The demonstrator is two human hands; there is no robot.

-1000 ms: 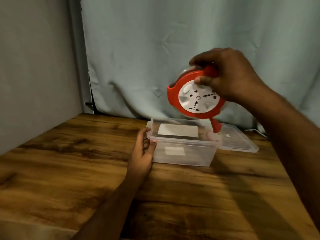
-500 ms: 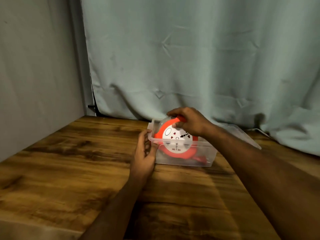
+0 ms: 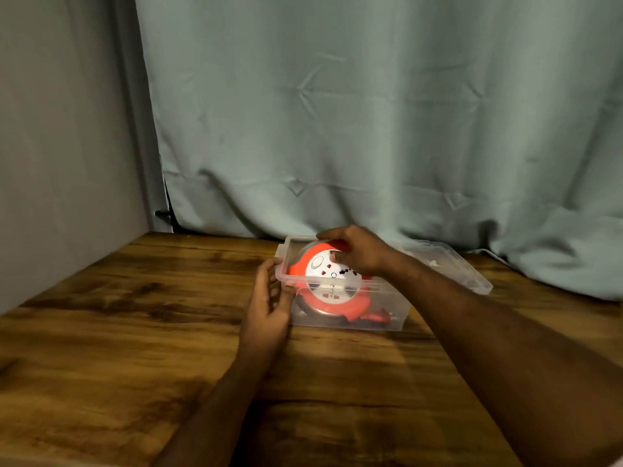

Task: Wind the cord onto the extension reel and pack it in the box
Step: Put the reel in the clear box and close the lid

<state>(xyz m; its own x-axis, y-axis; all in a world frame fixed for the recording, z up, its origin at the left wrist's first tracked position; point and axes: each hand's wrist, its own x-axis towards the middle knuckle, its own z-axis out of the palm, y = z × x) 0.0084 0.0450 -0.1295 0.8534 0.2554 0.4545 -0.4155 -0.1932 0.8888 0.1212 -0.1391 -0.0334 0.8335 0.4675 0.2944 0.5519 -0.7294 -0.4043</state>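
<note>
Left hand (image 3: pixel 266 306): fingers loosely curled against the near-left corner of the box (image 3: pixel 399 308), thumb on its wall, bracing it; not wrapped round anything as far as I can see.

Just right of that hand, inside the clear box: extension reel (image 3: pixel 332 288), red rim, white socket face tilted toward camera, standing on edge and leaning, top poking above the rim. Its flat face runs roughly along the box's long side.

Right hand (image 3: pixel 359 254): fingers curled over the reel's top edge, gripping the red handle. The reel hangs directly below this hand, so it's the nearer one for the seating move; judgement: reel needs laying flatter to clear the rim.

Further right, behind the forearm: lid (image 3: pixel 467 274), flat on the table (image 3: pixel 135 332), touching the box.

Hard to read: cord windings and plug, dark/red blur at box bottom right.
</note>
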